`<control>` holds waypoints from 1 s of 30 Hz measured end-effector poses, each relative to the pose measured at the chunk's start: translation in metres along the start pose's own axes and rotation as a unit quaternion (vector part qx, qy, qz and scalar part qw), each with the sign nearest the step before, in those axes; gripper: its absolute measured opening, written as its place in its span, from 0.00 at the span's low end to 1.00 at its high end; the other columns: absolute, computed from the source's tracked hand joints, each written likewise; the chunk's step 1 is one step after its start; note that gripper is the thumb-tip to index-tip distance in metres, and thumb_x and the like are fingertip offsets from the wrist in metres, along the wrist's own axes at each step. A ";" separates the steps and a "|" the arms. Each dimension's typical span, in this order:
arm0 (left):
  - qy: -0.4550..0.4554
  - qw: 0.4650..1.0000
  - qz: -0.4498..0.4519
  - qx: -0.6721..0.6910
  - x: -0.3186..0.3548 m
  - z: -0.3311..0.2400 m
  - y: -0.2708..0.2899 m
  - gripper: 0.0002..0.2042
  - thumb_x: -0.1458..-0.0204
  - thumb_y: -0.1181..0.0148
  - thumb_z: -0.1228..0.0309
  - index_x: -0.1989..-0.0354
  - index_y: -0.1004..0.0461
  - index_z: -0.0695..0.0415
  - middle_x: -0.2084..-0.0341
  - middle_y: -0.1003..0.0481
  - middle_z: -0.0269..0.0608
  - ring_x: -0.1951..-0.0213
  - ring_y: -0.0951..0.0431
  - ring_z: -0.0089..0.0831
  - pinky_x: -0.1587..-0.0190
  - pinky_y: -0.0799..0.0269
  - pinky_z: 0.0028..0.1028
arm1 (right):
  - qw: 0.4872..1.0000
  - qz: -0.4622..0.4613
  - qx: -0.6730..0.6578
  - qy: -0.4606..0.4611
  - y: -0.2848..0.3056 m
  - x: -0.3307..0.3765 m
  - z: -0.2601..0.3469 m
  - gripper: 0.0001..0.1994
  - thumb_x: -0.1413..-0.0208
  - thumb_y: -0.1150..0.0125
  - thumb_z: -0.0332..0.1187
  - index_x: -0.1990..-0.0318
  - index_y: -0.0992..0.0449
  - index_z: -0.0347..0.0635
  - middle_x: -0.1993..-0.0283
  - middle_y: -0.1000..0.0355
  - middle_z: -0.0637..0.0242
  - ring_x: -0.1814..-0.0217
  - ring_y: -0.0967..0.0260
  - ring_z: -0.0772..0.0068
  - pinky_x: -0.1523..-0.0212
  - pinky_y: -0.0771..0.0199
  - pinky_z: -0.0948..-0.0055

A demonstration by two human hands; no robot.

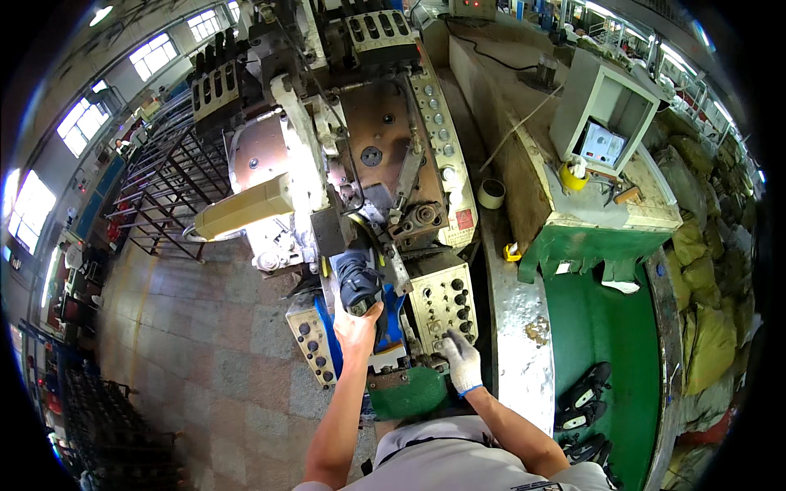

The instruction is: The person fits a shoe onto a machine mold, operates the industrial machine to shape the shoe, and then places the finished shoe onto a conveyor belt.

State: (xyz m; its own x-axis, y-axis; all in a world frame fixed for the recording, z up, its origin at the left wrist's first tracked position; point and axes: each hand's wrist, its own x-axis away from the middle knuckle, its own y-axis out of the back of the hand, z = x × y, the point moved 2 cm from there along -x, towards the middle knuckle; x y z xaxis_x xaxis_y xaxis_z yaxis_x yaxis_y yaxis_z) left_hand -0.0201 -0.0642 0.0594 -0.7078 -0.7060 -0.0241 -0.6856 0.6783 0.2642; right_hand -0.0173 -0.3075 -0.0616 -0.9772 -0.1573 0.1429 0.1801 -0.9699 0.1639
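Note:
A black shoe [358, 277] sits under the working head of a large machine [327, 229]. My bare left hand [357, 329] is closed round its near end. At the lower right, my right hand [462, 362], in a white knit glove with a blue cuff, is over the near edge of the beige control panel [427, 304]. Its fingers point toward the panel's black knobs and look slightly apart, with nothing visible in them. Whether a fingertip touches a control is unclear. A second knobbed panel [311, 340] stands left of the shoe, beside blue machine parts.
A tan guard arm [246, 209] juts left from the machine. On the right stand a bench [606, 217] with an open grey box [607, 114] and yellow tape roll [574, 177]. Several black shoes [585, 397] lie on a green surface [630, 327]. Metal racks [168, 176] stand left.

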 end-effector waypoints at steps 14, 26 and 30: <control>0.228 0.622 0.429 0.614 0.126 0.023 -0.003 0.40 0.48 0.40 0.43 0.35 0.35 0.63 0.45 0.26 0.57 0.51 0.20 0.51 0.50 0.22 0.48 | 0.744 0.166 -0.640 -0.099 -0.026 0.003 0.158 0.39 0.40 0.45 0.64 0.33 0.33 0.40 0.37 0.28 0.55 0.37 0.29 0.57 0.36 0.30 0.56; 0.183 0.835 0.450 0.259 0.064 -0.068 -0.069 0.27 0.36 0.44 0.50 0.48 0.22 0.65 0.54 0.18 0.46 0.52 0.19 0.33 0.48 0.25 0.32 | 0.917 0.083 -0.384 0.069 0.080 0.046 0.105 0.46 0.52 0.27 0.49 0.30 0.39 0.33 0.36 0.32 0.59 0.35 0.34 0.66 0.34 0.36 0.66; 0.281 0.764 0.532 0.234 0.086 -0.085 -0.107 0.21 0.39 0.38 0.57 0.50 0.22 0.66 0.55 0.18 0.46 0.54 0.18 0.34 0.47 0.24 0.35 | 0.931 0.092 -0.341 0.096 0.096 0.057 0.116 0.48 0.54 0.25 0.51 0.30 0.39 0.32 0.33 0.35 0.60 0.32 0.38 0.67 0.31 0.41 0.66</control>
State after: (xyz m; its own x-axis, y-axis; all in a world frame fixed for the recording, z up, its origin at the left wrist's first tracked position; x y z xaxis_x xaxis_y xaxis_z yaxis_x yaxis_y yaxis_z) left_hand 0.0067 -0.2151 0.1111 -0.8118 0.4084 0.4173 0.1471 0.8347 -0.5308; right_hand -0.0430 -0.3885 0.0756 -0.9511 -0.2985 -0.0793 0.2957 -0.8060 -0.5127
